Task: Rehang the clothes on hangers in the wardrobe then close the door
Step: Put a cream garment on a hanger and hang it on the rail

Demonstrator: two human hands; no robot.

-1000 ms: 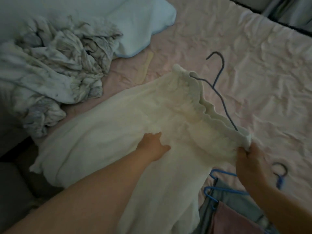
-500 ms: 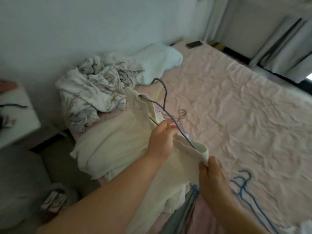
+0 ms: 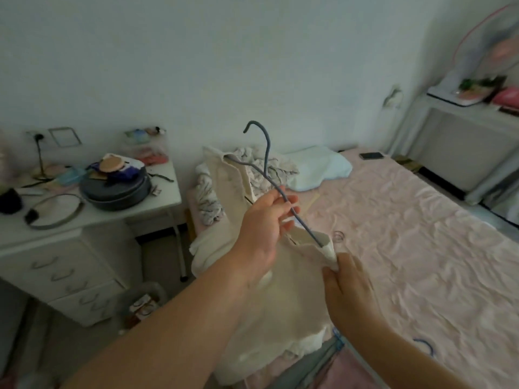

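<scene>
The left hand (image 3: 265,220) is pinching the hanger (image 3: 269,175); the right hand (image 3: 346,282) is gripping the cream top (image 3: 280,299) (best kept taut, I'd judge).

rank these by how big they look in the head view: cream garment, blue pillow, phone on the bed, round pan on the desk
1. cream garment, though nearest the camera
2. round pan and blue pillow: look alike, no ranking
3. phone, smallest, though farthest away

hands (image 3: 264,223): 2 | grey hanger (image 3: 266,167): 1 | cream garment (image 3: 280,304): 1 | pillow (image 3: 317,167): 1 | phone (image 3: 371,156): 1 | counter (image 3: 157,204): 1
</scene>
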